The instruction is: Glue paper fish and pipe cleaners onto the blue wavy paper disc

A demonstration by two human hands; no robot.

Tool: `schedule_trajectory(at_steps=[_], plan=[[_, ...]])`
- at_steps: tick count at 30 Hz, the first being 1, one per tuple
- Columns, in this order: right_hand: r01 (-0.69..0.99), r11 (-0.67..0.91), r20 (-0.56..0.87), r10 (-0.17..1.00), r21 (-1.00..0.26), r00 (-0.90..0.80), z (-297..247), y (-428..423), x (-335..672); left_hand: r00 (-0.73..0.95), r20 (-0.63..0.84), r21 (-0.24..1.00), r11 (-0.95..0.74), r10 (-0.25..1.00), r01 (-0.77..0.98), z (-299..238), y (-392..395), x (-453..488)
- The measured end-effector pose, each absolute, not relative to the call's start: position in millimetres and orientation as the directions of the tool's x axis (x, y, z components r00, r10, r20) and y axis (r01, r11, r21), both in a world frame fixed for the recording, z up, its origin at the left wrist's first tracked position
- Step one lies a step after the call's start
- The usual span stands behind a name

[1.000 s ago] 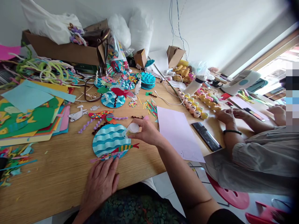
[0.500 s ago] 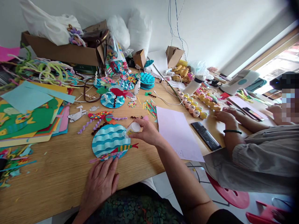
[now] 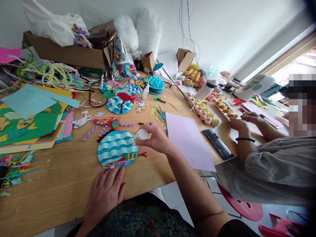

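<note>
My right hand [image 3: 155, 140] grips a white glue bottle [image 3: 141, 135], tilted with its nozzle end at the right edge of a round blue wave-patterned paper disc [image 3: 116, 146]. Whether glue is coming out is too small to tell. My left hand [image 3: 108, 182] lies flat, fingers stretched, with the fingertips at the disc's lower edge. A striped paper fish [image 3: 130, 157] with a red tail lies across the disc's lower right. Just above the disc are a red spotted paper fish [image 3: 106, 120] and a purple curled pipe cleaner [image 3: 90, 133].
Coloured paper sheets [image 3: 29, 102] are stacked at left. A lilac sheet [image 3: 187, 141] and a black phone [image 3: 217, 144] lie at right, beside a co-worker's hands [image 3: 247, 120]. Behind stand a second glue bottle [image 3: 145, 91], a finished-looking blue disc [image 3: 119, 107] and a cardboard box [image 3: 66, 54].
My hands and the glue bottle stay nearly in place. The co-worker at right has shifted, with the hands slightly moved.
</note>
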State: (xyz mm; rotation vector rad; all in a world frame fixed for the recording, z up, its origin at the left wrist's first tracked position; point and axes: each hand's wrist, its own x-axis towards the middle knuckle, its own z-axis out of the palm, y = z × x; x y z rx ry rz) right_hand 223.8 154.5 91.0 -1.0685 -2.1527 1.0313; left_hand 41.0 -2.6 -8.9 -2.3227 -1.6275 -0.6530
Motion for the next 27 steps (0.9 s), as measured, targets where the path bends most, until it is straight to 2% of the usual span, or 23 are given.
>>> schedule_trajectory(at_steps=[20, 27], plan=[[0.433, 0.39, 0.101, 0.826, -0.812, -0.554, 87.9, 157.3, 220.5, 0.311, 0.479, 0.034, -0.372, 0.821, 0.928, -10.5, -1.4, 39.6], [0.438, 0.381, 0.101, 0.836, -0.814, -0.539, 91.6, 155.6, 221.6, 0.275, 0.475, 0.072, -0.348, 0.836, 0.935, -9.1, -3.2, 40.5]])
